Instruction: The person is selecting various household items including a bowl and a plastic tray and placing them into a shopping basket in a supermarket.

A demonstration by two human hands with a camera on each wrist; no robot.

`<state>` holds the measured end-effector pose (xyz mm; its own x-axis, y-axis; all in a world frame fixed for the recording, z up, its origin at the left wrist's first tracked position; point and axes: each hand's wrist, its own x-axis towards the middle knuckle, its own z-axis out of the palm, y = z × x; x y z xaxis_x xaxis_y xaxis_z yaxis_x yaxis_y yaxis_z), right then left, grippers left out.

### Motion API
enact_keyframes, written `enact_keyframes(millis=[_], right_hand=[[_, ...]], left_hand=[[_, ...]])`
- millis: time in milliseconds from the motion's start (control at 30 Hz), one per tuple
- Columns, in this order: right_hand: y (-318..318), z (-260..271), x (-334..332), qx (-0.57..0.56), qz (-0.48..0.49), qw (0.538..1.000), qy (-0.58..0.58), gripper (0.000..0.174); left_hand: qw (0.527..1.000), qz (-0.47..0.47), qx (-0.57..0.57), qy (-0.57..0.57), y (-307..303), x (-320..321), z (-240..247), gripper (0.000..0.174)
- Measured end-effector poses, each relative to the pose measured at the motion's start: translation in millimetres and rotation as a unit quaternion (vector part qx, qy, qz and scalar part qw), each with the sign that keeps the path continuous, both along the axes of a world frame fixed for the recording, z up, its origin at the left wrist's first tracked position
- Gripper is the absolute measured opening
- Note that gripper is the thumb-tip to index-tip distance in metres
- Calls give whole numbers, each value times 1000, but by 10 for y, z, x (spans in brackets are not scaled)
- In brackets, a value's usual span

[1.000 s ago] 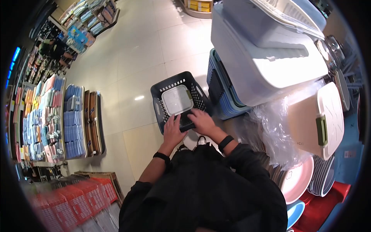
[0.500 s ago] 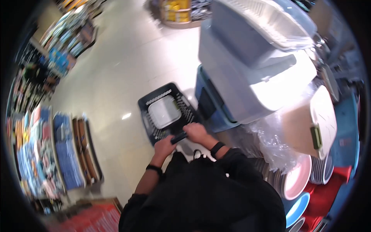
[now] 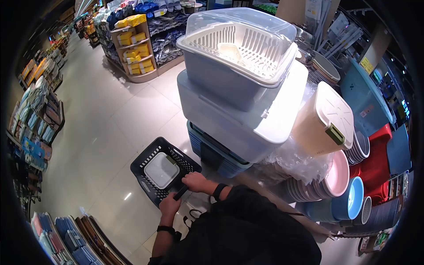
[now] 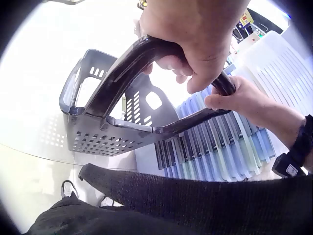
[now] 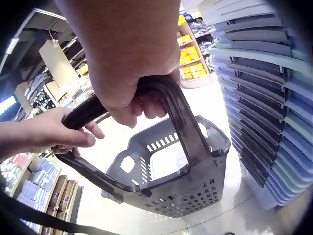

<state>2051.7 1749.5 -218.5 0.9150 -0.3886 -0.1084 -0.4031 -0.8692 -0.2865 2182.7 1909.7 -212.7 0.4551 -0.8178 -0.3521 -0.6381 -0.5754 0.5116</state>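
Observation:
A dark grey plastic shopping basket [image 3: 143, 161] with a slotted wall is low over the floor, in front of the person. Inside it lies a white lidded box [image 3: 162, 171] with a green latch. Both hands grip the basket's black handle [image 4: 129, 66], side by side. The left hand [image 3: 168, 205] curls round its left part, and the right hand [image 3: 194, 181] is wrapped round the part toward the stacked bins. Up close in the right wrist view, the handle [image 5: 183, 115] rises above the basket's near rim, with the right hand's fingers bent beneath it.
Just right of the basket stands a tall stack of blue and white storage bins [image 3: 229, 119], topped by a dish rack [image 3: 238, 48]. Pink basins [image 3: 338, 172] and a beige box [image 3: 324, 119] lie further right. Shelves with yellow packs [image 3: 134, 48] stand ahead; towel displays [image 3: 66, 238] line the left.
Earlier, the fingers were over the basket's near end; both hands then took hold of the handle, which now stands raised. The head view has swung up and right, showing more of the aisle.

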Motion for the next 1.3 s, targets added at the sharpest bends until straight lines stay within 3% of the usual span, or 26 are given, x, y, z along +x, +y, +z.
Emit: enact_keyframes(millis=[333,433,633,700,833,867,900,933,1033,1067,1167,1300], right_hand=[[-142,-13,419,35,19,999,-8,15],[-186,-36,539,31,12,999,-18,15],[-283,-19,755,30,-1,999,-27,18],[-346,73,846,-169,37,959,-225,26],[-385,103,1042,-194,29,957,-213,45],[-387,82,1083,-63,-5,993,-102,51],[-391,48,1126,69,-38,997,11,58],[-414,15,1171,70,-40,996,26,66],[-484,-43,1250,66,-60,996,16,58],[-532,-157,1282,60,-51,997,15,40],[-583,-148,1441,41,-70,995,59,25],[-682,-125,1601,34,-102,993,45,21]], left_hand=[[1000,24,6,-5,-144,490,-98,36],[998,-42,-25,-49,-211,678,-127,40],[994,-24,-41,-97,-325,909,-240,60],[989,-37,-62,-128,-364,1016,-262,71],[982,-39,-101,-157,-449,1212,-266,73],[984,-53,-93,-140,-466,1265,-271,72],[984,-55,-92,-140,-491,1336,-323,72],[990,-65,-79,-95,-532,1407,-380,71],[993,-86,-67,-50,-638,1526,-486,70],[988,-81,-98,-91,-676,1558,-504,71],[979,-86,-132,-129,-814,1750,-513,72],[977,-111,-138,-121,-1037,1979,-537,71]])
